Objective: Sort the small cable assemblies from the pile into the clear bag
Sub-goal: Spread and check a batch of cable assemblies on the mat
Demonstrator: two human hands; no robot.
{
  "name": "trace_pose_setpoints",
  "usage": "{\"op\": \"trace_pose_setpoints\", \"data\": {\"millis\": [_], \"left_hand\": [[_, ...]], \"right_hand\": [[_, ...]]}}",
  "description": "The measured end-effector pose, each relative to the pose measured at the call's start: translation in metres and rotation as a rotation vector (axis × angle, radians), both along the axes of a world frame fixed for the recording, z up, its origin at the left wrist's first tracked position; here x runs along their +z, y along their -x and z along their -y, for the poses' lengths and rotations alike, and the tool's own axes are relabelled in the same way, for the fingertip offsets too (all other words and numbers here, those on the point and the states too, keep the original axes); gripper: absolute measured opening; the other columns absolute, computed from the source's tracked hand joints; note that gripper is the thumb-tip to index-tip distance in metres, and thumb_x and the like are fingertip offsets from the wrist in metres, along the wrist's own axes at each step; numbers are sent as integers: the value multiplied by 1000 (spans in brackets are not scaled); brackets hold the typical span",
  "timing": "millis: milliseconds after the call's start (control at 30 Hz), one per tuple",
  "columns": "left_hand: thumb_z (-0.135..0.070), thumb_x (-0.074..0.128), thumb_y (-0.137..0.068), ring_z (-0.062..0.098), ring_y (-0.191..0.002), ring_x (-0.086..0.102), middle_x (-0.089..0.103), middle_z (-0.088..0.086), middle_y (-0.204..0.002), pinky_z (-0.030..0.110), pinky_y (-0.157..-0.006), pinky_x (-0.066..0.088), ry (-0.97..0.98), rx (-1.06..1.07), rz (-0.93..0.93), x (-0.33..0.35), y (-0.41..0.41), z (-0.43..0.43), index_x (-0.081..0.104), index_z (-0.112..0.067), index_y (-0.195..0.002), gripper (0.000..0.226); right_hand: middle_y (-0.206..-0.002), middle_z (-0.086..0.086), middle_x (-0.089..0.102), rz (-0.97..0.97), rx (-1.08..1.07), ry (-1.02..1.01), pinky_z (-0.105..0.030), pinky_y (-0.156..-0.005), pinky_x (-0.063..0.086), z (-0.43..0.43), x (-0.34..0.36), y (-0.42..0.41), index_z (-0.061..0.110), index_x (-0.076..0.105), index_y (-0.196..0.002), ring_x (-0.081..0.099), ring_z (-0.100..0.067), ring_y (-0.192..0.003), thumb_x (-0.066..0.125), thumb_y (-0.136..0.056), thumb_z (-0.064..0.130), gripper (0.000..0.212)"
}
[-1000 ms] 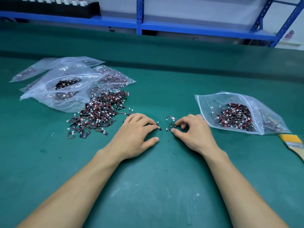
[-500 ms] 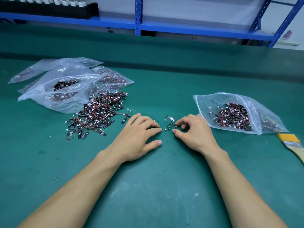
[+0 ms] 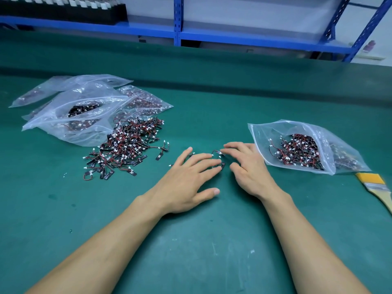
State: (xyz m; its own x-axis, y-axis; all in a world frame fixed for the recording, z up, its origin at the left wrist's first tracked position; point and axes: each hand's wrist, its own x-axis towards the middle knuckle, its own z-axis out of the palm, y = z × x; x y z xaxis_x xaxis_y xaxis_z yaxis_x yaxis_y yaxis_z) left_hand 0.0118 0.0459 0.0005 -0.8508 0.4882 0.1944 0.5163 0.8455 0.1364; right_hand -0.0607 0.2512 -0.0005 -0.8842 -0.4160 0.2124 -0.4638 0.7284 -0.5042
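Note:
A pile of small black-and-red cable assemblies (image 3: 127,147) with white plugs lies left of centre on the green mat. To the right lies an open clear bag (image 3: 263,134) holding more of them. A few loose assemblies (image 3: 220,154) sit between my hands. My left hand (image 3: 186,179) lies flat with spread, straight fingers, its fingertips over some of these loose pieces. My right hand (image 3: 248,166) rests beside the bag's mouth, fingers stretched left, fingertips touching a loose assembly, thumb apart below.
Several clear bags (image 3: 70,111) with more assemblies are stacked behind the pile at the left. A yellow-banded paintbrush (image 3: 377,187) lies at the right edge. Blue shelving (image 3: 212,37) runs behind the green mat (image 3: 212,240).
My left hand has slid right and spread its fingers over the loose assemblies. My right hand's pinch has loosened, its fingers now stretched out toward the left hand.

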Motion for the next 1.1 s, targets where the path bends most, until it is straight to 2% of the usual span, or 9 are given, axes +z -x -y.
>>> {"op": "trace_pose_setpoints", "data": {"millis": [100,233,367,467,567,633,900,1033,1100], "left_hand": [[-66,26,-97,6,-150,8,27,-17,-160,46,-123,-7,33,4,25,-3,0,1,31,-27,-154,70],[-72,21,-93,5,-150,7,29,-18,-158,46,-122,-7,32,33,51,-4,0,6,32,-29,-154,75],[-75,18,-91,6,-149,10,33,-19,-155,48,-122,-7,55,50,45,-5,1,6,34,-30,-152,77],[-76,15,-90,7,-148,13,36,-19,-153,49,-122,-6,62,60,28,-7,2,7,37,-31,-151,79],[-77,14,-90,7,-148,13,37,-19,-151,48,-122,-8,65,75,16,-8,2,9,37,-31,-151,80],[-77,14,-90,7,-148,14,38,-19,-150,47,-122,-10,62,84,12,-8,2,10,38,-30,-151,81],[-78,14,-88,9,-144,18,38,-15,-144,47,-122,-9,41,130,11,-7,1,10,38,-28,-150,84],[-78,18,-88,10,-139,21,39,-14,-139,46,-123,-8,9,127,8,-7,1,7,40,-28,-149,82],[-78,19,-88,9,-138,21,40,-13,-139,45,-123,-7,-4,121,7,-7,2,7,40,-29,-149,82]], "right_hand": [[-141,20,50,12,8,-104,-34,-110,23,1,-3,2,27,59,-138,30,-8,-122,30,-82,24,64],[-134,16,55,8,-12,-109,-25,-105,23,0,-3,3,22,60,-136,33,-14,-126,33,-82,27,61],[-116,14,55,37,-85,-60,-37,-104,40,-4,0,3,21,65,-127,35,-9,-122,48,-87,21,43],[-104,13,53,18,-127,-72,-38,-100,43,-6,1,3,24,68,-120,38,-10,-114,55,-88,15,36],[-95,13,58,10,-150,-78,-40,-91,47,-8,3,2,25,71,-110,35,-5,-98,56,-86,15,30],[-91,13,62,0,-156,-71,-40,-87,49,-8,3,1,26,72,-103,37,-8,-96,57,-86,15,25],[-94,11,57,-19,-170,-85,-37,-84,48,-10,0,4,25,71,-101,36,-6,-90,58,-90,15,20],[-75,15,64,25,-148,-69,-36,-77,50,-11,3,1,29,68,-88,49,-14,-89,59,-87,15,16],[-65,15,65,67,-152,-44,-32,-72,51,-10,3,0,31,65,-80,57,-11,-82,62,-84,16,16]]}}
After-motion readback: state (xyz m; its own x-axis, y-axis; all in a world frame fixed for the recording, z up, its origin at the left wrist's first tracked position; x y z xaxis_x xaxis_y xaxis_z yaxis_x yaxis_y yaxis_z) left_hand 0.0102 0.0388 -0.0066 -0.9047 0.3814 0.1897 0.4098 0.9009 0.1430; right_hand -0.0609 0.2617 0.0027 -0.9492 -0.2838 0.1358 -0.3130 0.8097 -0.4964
